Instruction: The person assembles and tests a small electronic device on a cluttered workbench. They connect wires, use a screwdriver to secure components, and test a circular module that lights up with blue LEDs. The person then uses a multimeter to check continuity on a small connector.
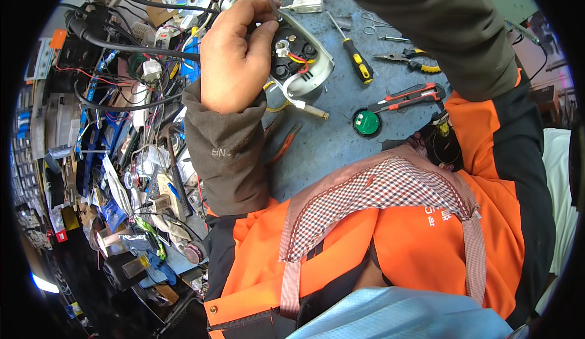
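Note:
At the top centre my left hand (237, 56) grips an opened appliance housing (320, 71), thumb and fingers closed at its upper edge. The housing has a curved white shell and a black inside with a metal terminal and red and yellow wires. A white lead with a brass-coloured end (315, 112) extends below it, close to my left wrist. My right sleeve (439, 28) reaches across the upper right and out past the top edge, so the right hand is out of sight.
Right of the housing lie a yellow-black screwdriver (356, 59), pliers (409, 59), scissors (370, 25) and a red-black cutter (408, 97). A round green circuit board (367, 123) sits nearer me. Red-handled pliers (284, 144) rest beside my left sleeve. Tangled cables and parts crowd the left.

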Demonstrator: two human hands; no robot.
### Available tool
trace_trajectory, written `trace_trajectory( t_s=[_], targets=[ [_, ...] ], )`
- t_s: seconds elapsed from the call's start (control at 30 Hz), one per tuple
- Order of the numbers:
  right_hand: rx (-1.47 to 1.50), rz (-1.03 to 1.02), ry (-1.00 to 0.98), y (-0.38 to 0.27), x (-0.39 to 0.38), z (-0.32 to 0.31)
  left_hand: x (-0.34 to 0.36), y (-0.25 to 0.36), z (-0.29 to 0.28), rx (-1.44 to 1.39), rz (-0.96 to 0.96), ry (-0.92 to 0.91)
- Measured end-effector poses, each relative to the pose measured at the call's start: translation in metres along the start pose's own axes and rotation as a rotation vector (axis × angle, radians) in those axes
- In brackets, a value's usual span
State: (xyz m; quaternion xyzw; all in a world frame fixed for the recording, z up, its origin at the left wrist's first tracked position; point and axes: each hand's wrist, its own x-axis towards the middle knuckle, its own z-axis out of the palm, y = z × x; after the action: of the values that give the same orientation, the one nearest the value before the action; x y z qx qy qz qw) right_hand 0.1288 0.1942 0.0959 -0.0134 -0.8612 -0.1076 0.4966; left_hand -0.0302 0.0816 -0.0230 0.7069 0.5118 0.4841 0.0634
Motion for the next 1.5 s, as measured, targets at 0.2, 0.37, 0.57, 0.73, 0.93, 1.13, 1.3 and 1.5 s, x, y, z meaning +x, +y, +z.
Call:
trace_trajectory(
  t_s=[0.2,0.37,0.57,0.73,0.93,1.13,1.3,1.5],
  targets=[
    [0.412,0.117,-0.237,0.008,0.007,-0.018,-0.001,0.004,0.000,-0.016,-0.034,0.002],
    [0.407,-0.004,-0.078,0.016,0.006,-0.002,-0.001,-0.003,-0.002,-0.010,-0.037,-0.014],
    [0.085,-0.019,0.009,0.017,-0.007,0.006,0.000,-0.005,-0.001,-0.059,-0.030,0.000],
    [0.044,-0.038,0.074,0.025,-0.003,0.011,0.000,0.003,0.000,-0.033,-0.045,-0.009],
    [0.301,0.025,-0.104,0.007,-0.002,-0.004,0.000,0.001,-0.003,-0.063,-0.047,-0.023],
    [0.247,0.021,-0.022,0.011,-0.004,0.002,0.000,0.004,0.002,-0.021,-0.013,-0.018],
    [0.555,0.385,-0.201,0.004,0.015,-0.005,-0.001,0.002,-0.002,-0.054,-0.042,-0.026],
    [0.082,-0.133,0.225,0.017,-0.012,0.022,0.004,0.003,0.000,-0.068,-0.035,-0.020]
  ],
)
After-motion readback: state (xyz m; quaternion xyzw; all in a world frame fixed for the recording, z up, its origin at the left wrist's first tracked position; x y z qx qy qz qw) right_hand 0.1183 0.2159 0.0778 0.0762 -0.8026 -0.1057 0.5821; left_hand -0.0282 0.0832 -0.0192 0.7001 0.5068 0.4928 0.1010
